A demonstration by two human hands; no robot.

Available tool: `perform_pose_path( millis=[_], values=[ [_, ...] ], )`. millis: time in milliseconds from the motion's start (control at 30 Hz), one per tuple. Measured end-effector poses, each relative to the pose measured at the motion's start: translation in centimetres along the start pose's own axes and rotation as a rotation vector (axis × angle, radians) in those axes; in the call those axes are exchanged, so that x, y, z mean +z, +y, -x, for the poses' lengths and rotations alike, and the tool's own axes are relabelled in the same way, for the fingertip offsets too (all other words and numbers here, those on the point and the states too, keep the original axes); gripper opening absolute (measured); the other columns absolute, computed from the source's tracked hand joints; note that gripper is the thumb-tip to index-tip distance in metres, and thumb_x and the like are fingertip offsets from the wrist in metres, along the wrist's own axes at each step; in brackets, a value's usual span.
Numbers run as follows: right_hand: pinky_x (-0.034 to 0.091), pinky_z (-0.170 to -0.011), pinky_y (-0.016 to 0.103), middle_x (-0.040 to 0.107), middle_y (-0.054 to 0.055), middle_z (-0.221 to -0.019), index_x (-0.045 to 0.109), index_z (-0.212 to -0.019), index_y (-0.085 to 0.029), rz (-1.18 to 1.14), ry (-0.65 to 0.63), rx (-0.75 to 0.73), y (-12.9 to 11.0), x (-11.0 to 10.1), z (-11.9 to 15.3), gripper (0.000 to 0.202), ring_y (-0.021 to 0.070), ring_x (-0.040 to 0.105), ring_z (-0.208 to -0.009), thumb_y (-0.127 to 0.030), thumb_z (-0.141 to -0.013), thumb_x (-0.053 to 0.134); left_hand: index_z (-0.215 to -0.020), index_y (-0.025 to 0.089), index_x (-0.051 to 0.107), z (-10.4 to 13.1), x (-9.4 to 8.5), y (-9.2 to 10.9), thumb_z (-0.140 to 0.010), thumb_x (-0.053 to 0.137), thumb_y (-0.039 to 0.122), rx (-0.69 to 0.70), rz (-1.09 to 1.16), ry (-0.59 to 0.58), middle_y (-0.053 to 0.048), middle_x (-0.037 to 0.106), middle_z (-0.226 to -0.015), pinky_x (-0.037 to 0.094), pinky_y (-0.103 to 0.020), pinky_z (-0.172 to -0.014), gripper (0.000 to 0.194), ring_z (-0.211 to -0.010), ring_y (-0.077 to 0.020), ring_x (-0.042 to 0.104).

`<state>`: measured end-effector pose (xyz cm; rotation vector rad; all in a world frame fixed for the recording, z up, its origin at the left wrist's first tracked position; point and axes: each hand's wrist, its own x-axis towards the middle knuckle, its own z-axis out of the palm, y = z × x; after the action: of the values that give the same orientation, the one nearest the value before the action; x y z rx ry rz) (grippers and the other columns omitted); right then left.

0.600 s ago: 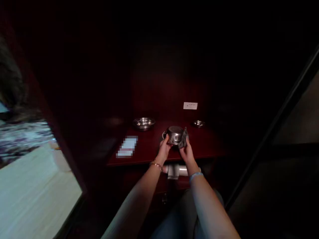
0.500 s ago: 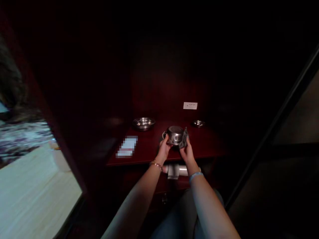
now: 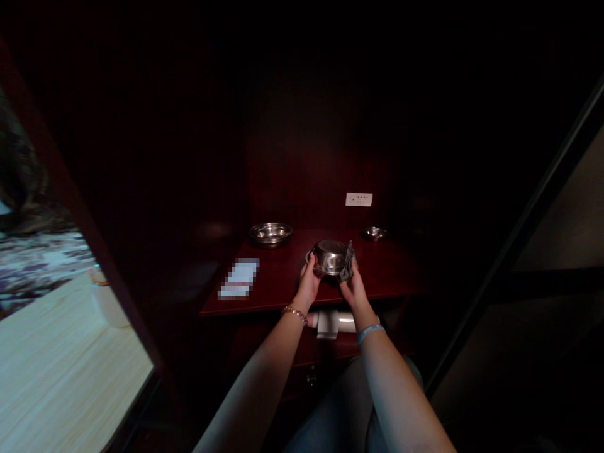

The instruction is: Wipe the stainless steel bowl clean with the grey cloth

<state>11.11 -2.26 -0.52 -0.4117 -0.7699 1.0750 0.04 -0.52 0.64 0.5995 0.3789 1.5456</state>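
Steel bowl upturned, clamped between left hand and right hand with grey cloth, grip as before

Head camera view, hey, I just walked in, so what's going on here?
A person is holding a metal bowl over a dark red shelf, its base turned up toward the camera. The left hand grips one side, while the right hand presses a grey cloth against the other. Whether the bowl touches the shelf is hard to tell. Farther back on the shelf sit a wide metal dish on the left and a small dish on the right.
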Motion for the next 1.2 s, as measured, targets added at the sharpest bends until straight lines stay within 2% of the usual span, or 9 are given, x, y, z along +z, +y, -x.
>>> perform_pose_path(
  millis=[100,200,300,500,633,767,933,1067,1200],
  values=[
    [0.049,-0.1,0.028,0.073,0.0,-0.109,0.065,-0.111,-0.024,-0.042,0.027,0.022,0.0,-0.2,0.0,0.026,0.0108,0.066,-0.104,-0.036,-0.092,0.051,-0.105,0.014,0.068,0.4,0.3,-0.1,-0.078,0.072,0.034,-0.028,-0.102,-0.071,-0.012,0.07,-0.112,0.051,-0.032,-0.09,0.034,-0.097,-0.0193,0.066],
    [0.05,-0.097,0.024,0.074,-0.002,-0.104,0.066,-0.109,-0.024,-0.083,0.049,0.041,0.1,-0.4,-0.1,0.025,0.0093,0.066,-0.104,-0.035,-0.092,0.052,-0.107,0.012,0.068,0.7,0.5,-0.1,-0.074,0.076,0.028,-0.059,-0.183,-0.116,-0.014,0.07,-0.111,0.048,-0.035,-0.095,0.037,-0.104,-0.0223,0.065],
    [0.05,-0.097,0.024,0.074,-0.001,-0.103,0.067,-0.105,-0.023,-0.1,0.043,0.063,0.2,-0.4,-0.1,0.022,0.0098,0.066,-0.104,-0.033,-0.092,0.053,-0.106,0.011,0.069,0.9,0.6,0.0,-0.073,0.077,0.028,-0.049,-0.189,-0.107,-0.014,0.071,-0.109,0.047,-0.036,-0.098,0.038,-0.106,-0.0229,0.065],
    [0.049,-0.098,0.024,0.072,0.0,-0.111,0.068,-0.102,-0.021,-0.094,0.011,0.143,0.3,-0.4,-0.2,0.021,0.0108,0.065,-0.106,-0.034,-0.09,0.056,-0.103,0.011,0.069,0.8,0.4,0.1,-0.074,0.075,0.037,-0.008,-0.155,-0.078,-0.013,0.072,-0.103,0.049,-0.033,-0.093,0.039,-0.098,-0.0202,0.067],
    [0.049,-0.099,0.028,0.071,0.002,-0.115,0.068,-0.104,-0.02,-0.036,-0.02,0.162,0.5,-0.4,-0.1,0.026,0.0133,0.066,-0.106,-0.038,-0.088,0.059,-0.1,0.012,0.07,0.4,0.1,0.0,-0.076,0.074,0.04,0.025,-0.103,-0.019,-0.011,0.073,-0.099,0.049,-0.03,-0.089,0.037,-0.091,-0.0177,0.068],
    [0.045,-0.104,0.03,0.07,0.002,-0.118,0.067,-0.106,-0.021,0.0,-0.035,0.139,0.4,0.0,0.2,0.029,0.0143,0.063,-0.113,-0.041,-0.086,0.06,-0.095,0.013,0.069,-0.2,-0.2,0.0,-0.083,0.066,0.039,0.06,0.002,0.086,-0.008,0.073,-0.096,0.049,-0.027,-0.089,0.029,-0.087,-0.0146,0.068],
    [0.046,-0.104,0.029,0.071,0.001,-0.116,0.067,-0.107,-0.022,-0.034,-0.039,0.131,-0.3,0.6,0.6,0.029,0.0145,0.062,-0.115,-0.041,-0.087,0.058,-0.089,0.014,0.069,-0.8,-0.5,0.0,-0.089,0.057,0.045,0.017,0.056,0.185,-0.007,0.073,-0.088,0.052,-0.029,-0.085,0.033,-0.077,-0.0141,0.068],
    [0.049,-0.099,0.028,0.071,0.0,-0.114,0.067,-0.107,-0.023,-0.038,-0.025,0.133,-0.5,0.8,0.7,0.027,0.0131,0.065,-0.11,-0.038,-0.088,0.057,-0.093,0.016,0.069,-0.8,-0.5,0.1,-0.088,0.058,0.044,0.015,0.059,0.188,-0.007,0.073,-0.094,0.051,-0.028,-0.088,0.03,-0.087,-0.015,0.069],
    [0.05,-0.097,0.026,0.072,0.0,-0.112,0.067,-0.105,-0.023,-0.05,0.029,0.123,-0.5,0.8,0.5,0.024,0.011,0.065,-0.108,-0.037,-0.09,0.054,-0.102,0.017,0.069,-0.2,-0.1,0.1,-0.086,0.06,0.049,0.052,0.025,0.09,-0.01,0.07,-0.112,0.048,-0.03,-0.095,0.037,-0.104,-0.0177,0.065]
  ],
)
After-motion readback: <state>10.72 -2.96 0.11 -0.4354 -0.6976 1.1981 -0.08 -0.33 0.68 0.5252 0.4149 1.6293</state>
